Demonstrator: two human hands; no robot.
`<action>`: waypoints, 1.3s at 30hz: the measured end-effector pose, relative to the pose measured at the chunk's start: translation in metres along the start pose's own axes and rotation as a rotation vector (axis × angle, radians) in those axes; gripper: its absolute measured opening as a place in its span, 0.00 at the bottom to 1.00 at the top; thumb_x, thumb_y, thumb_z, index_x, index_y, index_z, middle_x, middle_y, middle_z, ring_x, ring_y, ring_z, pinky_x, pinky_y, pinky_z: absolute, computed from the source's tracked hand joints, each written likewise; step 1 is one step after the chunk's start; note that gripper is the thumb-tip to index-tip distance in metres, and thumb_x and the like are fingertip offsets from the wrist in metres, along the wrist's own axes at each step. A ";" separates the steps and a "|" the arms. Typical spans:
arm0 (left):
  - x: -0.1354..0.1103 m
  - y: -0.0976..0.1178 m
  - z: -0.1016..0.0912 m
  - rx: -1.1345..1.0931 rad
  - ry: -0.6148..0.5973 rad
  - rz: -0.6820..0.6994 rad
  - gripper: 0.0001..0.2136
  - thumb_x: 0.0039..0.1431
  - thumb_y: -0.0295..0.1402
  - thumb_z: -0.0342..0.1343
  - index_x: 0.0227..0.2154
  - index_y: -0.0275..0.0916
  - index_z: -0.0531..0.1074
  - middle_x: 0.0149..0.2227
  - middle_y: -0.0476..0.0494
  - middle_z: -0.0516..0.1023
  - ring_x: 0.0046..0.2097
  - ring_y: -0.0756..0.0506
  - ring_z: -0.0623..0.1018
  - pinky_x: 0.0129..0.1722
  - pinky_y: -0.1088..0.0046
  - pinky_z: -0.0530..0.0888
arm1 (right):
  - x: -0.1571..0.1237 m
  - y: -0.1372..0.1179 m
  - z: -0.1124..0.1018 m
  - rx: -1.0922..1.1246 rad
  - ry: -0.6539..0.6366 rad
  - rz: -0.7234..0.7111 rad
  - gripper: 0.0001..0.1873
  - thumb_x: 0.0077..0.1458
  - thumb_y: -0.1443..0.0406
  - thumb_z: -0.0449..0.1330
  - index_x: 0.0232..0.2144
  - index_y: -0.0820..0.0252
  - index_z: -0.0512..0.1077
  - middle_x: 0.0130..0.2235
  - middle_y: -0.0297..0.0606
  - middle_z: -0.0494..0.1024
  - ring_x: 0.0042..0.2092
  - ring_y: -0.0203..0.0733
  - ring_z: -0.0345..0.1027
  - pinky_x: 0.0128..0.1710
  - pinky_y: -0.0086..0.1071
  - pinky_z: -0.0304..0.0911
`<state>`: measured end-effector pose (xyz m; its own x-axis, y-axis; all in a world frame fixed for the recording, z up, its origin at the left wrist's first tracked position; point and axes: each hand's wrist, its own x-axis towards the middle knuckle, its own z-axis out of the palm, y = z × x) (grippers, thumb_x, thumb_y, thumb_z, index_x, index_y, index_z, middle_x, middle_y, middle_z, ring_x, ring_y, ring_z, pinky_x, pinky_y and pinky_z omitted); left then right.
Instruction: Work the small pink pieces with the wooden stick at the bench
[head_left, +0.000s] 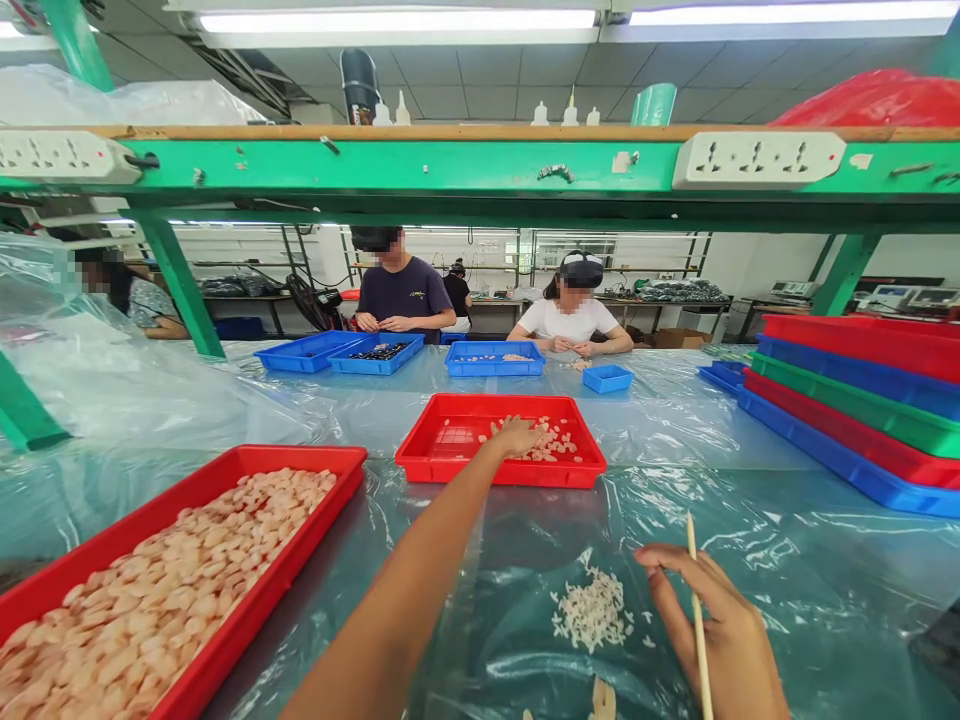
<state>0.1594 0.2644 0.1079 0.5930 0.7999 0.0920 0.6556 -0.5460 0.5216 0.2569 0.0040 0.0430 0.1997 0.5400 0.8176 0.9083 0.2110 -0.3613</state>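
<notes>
My left hand reaches into the middle red tray. Its fingers look spread over small flat pinkish pieces scattered there; whether any piece is between them is hidden. A thin pointed wooden stick stands upright in my right hand, held between thumb and fingers. Just left of that hand lies a heap of small white grain-like bits on the plastic-covered table. Pale flat pieces show at the bottom edge.
At left, a larger red tray is full of pinkish pieces. Stacked coloured trays stand at right. Blue trays sit across the table, where two people work. A green shelf beam with power sockets spans overhead.
</notes>
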 end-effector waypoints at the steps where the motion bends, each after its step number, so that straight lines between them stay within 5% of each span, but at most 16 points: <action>1: -0.005 0.001 0.000 0.036 0.021 0.032 0.14 0.63 0.35 0.54 0.49 0.37 0.67 0.51 0.40 0.71 0.47 0.41 0.74 0.44 0.56 0.73 | 0.000 0.000 -0.001 0.002 -0.006 0.013 0.07 0.58 0.67 0.52 0.33 0.55 0.70 0.30 0.37 0.77 0.29 0.41 0.73 0.28 0.30 0.66; 6: -0.065 0.005 -0.005 0.166 0.115 0.267 0.12 0.63 0.36 0.52 0.46 0.37 0.69 0.49 0.41 0.72 0.47 0.42 0.74 0.46 0.57 0.71 | -0.003 0.001 -0.004 0.031 -0.028 0.065 0.07 0.58 0.68 0.52 0.33 0.56 0.70 0.30 0.37 0.77 0.30 0.41 0.72 0.30 0.32 0.65; 9: -0.133 0.000 -0.001 0.239 0.003 0.466 0.15 0.68 0.37 0.42 0.38 0.38 0.72 0.39 0.43 0.76 0.42 0.43 0.75 0.42 0.64 0.71 | -0.003 0.000 -0.003 0.056 -0.038 0.074 0.08 0.58 0.69 0.52 0.33 0.57 0.71 0.31 0.37 0.77 0.30 0.42 0.71 0.30 0.32 0.65; 12: -0.197 -0.008 0.013 0.309 -0.144 0.620 0.21 0.62 0.49 0.44 0.37 0.38 0.73 0.33 0.43 0.76 0.35 0.42 0.77 0.33 0.68 0.72 | -0.003 -0.004 -0.002 0.084 -0.050 0.072 0.08 0.57 0.70 0.52 0.33 0.57 0.71 0.31 0.37 0.77 0.31 0.42 0.71 0.31 0.32 0.65; 15: -0.234 -0.011 0.032 0.428 -0.226 0.660 0.28 0.54 0.58 0.47 0.37 0.35 0.73 0.31 0.41 0.77 0.28 0.41 0.77 0.26 0.68 0.71 | -0.003 -0.008 -0.001 0.100 -0.061 0.063 0.09 0.56 0.70 0.52 0.33 0.57 0.71 0.30 0.37 0.77 0.30 0.42 0.71 0.30 0.31 0.66; 18: -0.244 -0.007 0.050 0.538 -0.288 0.632 0.24 0.55 0.54 0.50 0.38 0.35 0.71 0.34 0.41 0.78 0.30 0.40 0.78 0.25 0.68 0.72 | -0.004 -0.010 -0.002 0.104 -0.075 0.057 0.09 0.56 0.71 0.51 0.33 0.57 0.71 0.30 0.37 0.78 0.31 0.42 0.71 0.30 0.32 0.66; 21: -0.244 -0.003 0.062 0.545 -0.301 0.625 0.10 0.63 0.36 0.50 0.37 0.35 0.71 0.35 0.40 0.78 0.32 0.40 0.79 0.26 0.70 0.71 | -0.005 -0.011 -0.003 0.100 -0.088 0.060 0.09 0.56 0.71 0.51 0.33 0.57 0.71 0.30 0.37 0.78 0.31 0.43 0.72 0.31 0.33 0.66; 24: -0.243 -0.002 0.067 0.501 -0.318 0.620 0.07 0.64 0.27 0.48 0.36 0.35 0.72 0.33 0.41 0.79 0.33 0.42 0.79 0.26 0.73 0.70 | -0.005 -0.011 -0.003 0.102 -0.093 0.064 0.09 0.56 0.71 0.51 0.33 0.56 0.71 0.30 0.37 0.78 0.31 0.43 0.72 0.31 0.33 0.66; 31: -0.230 0.012 0.062 0.299 -0.237 0.409 0.08 0.66 0.30 0.46 0.35 0.38 0.69 0.34 0.50 0.78 0.36 0.51 0.78 0.34 0.82 0.71 | -0.004 -0.014 -0.004 0.107 -0.098 0.074 0.09 0.56 0.70 0.51 0.33 0.57 0.72 0.30 0.38 0.79 0.31 0.43 0.72 0.31 0.33 0.67; 34: -0.226 0.026 0.069 0.280 -0.240 0.355 0.08 0.66 0.35 0.47 0.37 0.38 0.70 0.37 0.47 0.78 0.36 0.47 0.79 0.34 0.76 0.74 | -0.003 -0.016 -0.005 0.109 -0.094 0.068 0.10 0.56 0.70 0.51 0.32 0.56 0.72 0.30 0.37 0.79 0.31 0.43 0.73 0.29 0.33 0.67; 39: -0.226 0.046 0.089 0.348 -0.252 0.327 0.24 0.58 0.51 0.50 0.41 0.32 0.70 0.40 0.33 0.77 0.35 0.34 0.80 0.30 0.59 0.77 | -0.003 -0.017 -0.006 0.112 -0.090 0.056 0.10 0.56 0.70 0.51 0.32 0.56 0.72 0.29 0.37 0.79 0.31 0.42 0.73 0.30 0.33 0.68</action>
<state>0.0973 0.0368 0.0351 0.8577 0.5135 -0.0263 0.5090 -0.8408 0.1844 0.2427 -0.0063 0.0499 0.2108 0.6230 0.7533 0.8490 0.2652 -0.4570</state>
